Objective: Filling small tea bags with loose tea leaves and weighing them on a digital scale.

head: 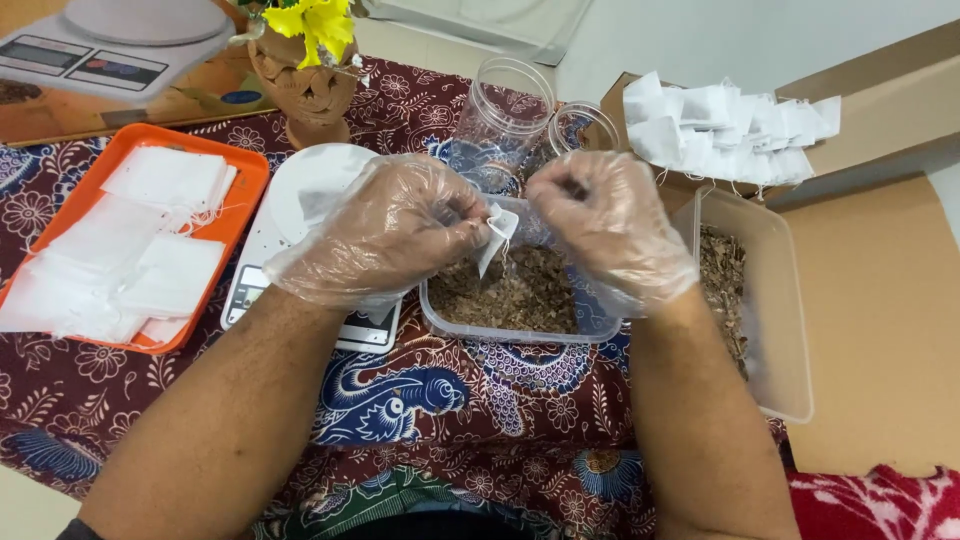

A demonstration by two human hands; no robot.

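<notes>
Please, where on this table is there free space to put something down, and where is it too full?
Free: the patterned cloth between the forearms, in front of the clear plastic tub of brown dried bits, and the tan surface right of the second clear tub. Crowded: around the gloved left hand and right hand, the orange tray of white sachets and white scale.
</notes>
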